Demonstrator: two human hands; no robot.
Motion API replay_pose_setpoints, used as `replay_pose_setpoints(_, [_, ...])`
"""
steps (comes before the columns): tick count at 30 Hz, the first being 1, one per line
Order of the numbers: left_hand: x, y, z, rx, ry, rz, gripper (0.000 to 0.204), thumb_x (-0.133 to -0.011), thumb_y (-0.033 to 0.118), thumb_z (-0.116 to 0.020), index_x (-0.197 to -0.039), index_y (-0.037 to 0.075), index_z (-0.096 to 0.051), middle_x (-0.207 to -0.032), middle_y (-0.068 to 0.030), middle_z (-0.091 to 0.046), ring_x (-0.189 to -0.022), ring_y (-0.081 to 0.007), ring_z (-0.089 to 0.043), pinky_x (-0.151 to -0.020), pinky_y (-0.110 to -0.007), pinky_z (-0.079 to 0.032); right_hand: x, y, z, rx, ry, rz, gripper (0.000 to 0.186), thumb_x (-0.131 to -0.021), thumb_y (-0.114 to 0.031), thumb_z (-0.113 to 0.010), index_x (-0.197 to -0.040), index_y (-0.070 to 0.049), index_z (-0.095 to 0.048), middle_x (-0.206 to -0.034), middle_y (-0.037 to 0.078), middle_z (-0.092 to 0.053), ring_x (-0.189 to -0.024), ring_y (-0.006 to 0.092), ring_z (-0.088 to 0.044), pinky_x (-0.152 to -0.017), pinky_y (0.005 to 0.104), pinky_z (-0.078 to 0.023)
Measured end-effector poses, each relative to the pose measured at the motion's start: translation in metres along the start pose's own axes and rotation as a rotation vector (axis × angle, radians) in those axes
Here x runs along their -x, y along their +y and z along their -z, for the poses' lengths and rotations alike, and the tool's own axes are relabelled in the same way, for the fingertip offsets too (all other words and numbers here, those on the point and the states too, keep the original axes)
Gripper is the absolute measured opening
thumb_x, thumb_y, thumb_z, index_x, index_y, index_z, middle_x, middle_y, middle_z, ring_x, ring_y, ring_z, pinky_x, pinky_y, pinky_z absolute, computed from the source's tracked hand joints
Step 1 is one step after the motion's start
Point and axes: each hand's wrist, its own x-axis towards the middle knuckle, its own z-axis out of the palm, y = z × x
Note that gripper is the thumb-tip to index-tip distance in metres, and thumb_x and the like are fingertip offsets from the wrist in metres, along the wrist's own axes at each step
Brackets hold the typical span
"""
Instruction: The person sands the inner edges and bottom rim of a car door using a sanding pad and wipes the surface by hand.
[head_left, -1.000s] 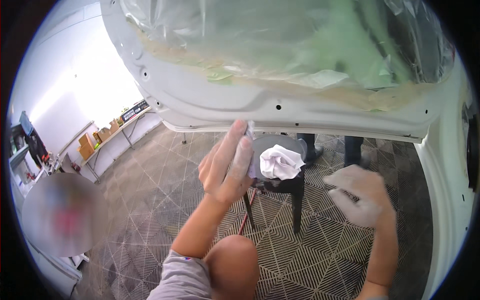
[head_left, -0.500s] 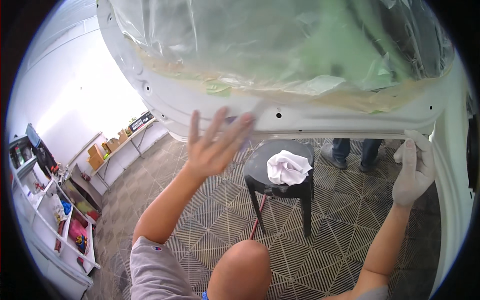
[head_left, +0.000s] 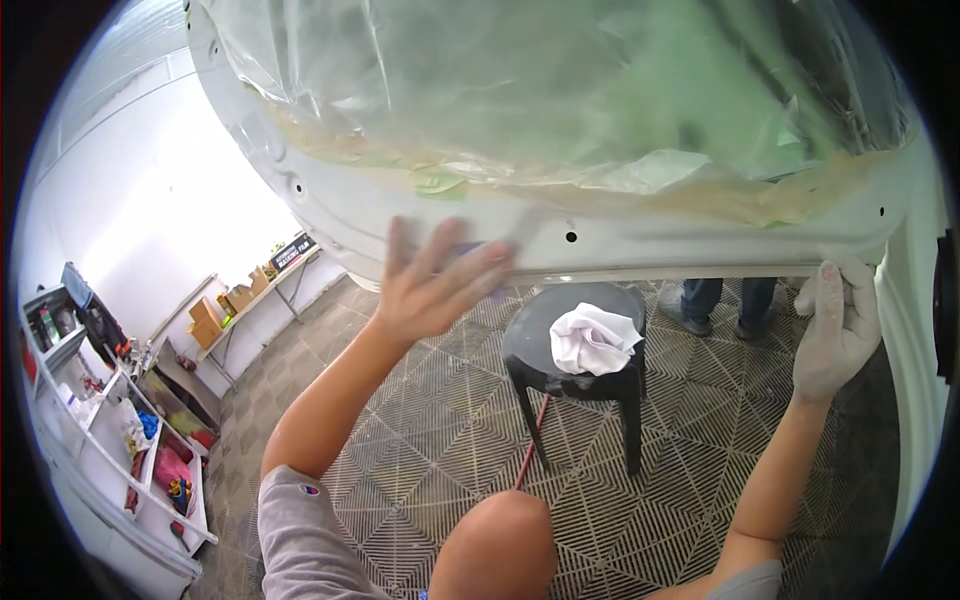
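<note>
A white vehicle door panel [head_left: 500,225] spans the upper view, its upper part masked with clear film [head_left: 520,90] and tape. My left hand [head_left: 430,280] is at its lower edge, fingers spread and slightly blurred. Under those fingers a purple sheet [head_left: 499,294], looking like sandpaper, is held against the panel and mostly hidden. My right hand [head_left: 838,325], coated in pale dust, has its fingers curled around the bottom edge near the right corner. Below the door, a crumpled white cloth [head_left: 594,340] lies on a black stool [head_left: 535,330].
Another person's legs [head_left: 700,300] stand behind the stool. Patterned floor mats [head_left: 660,500] stretch beneath, with a red hose [head_left: 530,455] by the stool. Far left are a cluttered white shelf unit [head_left: 100,440] and a table [head_left: 255,300] with boxes. My knee [head_left: 497,545] is below.
The view has shifted slightly, so the stool and room sit a little farther right. My left hand has moved slightly lower along the panel; the right keeps its hold on the edge.
</note>
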Motion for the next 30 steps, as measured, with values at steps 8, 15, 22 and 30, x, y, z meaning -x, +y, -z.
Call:
replay_pose_setpoints(8, [0.021, -0.014, 0.007, -0.095, 0.036, -0.033, 0.038, -0.084, 0.036, -0.07, -0.122, 0.034, -0.067, -0.141, 0.0157, -0.057, -0.133, -0.0251, -0.053, -0.122, -0.061, -0.016, 0.004, -0.006, 0.0, -0.011, -0.026, -0.017, 0.017, -0.1, -0.002, -0.054, -0.11, 0.007, -0.064, -0.065, -0.002, -0.052, -0.057, 0.0036, -0.042, -0.055, 0.0193, -0.035])
replay_pose_setpoints(15, [-0.043, 0.018, 0.01, 0.119, -0.068, -0.062, 0.039, -0.079, 0.036, -0.078, -0.117, 0.031, -0.069, -0.131, 0.0143, -0.065, -0.127, -0.0279, -0.059, -0.122, -0.061, -0.017, 0.007, -0.01, -0.004, -0.091, -0.023, -0.117, 0.016, -0.1, -0.003, -0.055, -0.109, 0.006, -0.065, -0.065, -0.001, -0.055, -0.059, 0.0031, -0.048, -0.057, 0.0182, -0.037])
replay_pose_setpoints(22, [-0.025, 0.012, 0.003, -0.041, -0.028, -0.094, 0.036, -0.09, 0.038, -0.067, -0.125, 0.031, -0.066, -0.139, 0.0129, -0.059, -0.129, -0.0185, -0.056, -0.123, -0.057, -0.015, 0.006, -0.013, -0.002, -0.092, -0.177, -0.08, 0.013, -0.097, -0.003, -0.06, -0.106, 0.004, -0.067, -0.068, -0.001, -0.058, -0.057, 0.0038, -0.05, -0.053, 0.0183, -0.038])
replay_pose_setpoints(30, [-0.014, 0.007, 0.014, -0.132, -0.127, -0.09, 0.043, -0.09, 0.03, -0.066, -0.133, 0.032, -0.061, -0.141, 0.0104, -0.059, -0.129, -0.023, -0.057, -0.124, -0.058, -0.006, 0.01, -0.007, -0.01, -0.029, -0.241, 0.029, 0.013, -0.097, -0.004, -0.06, -0.105, 0.004, -0.067, -0.065, -0.001, -0.056, -0.057, 0.0038, -0.049, -0.053, 0.0193, -0.038])
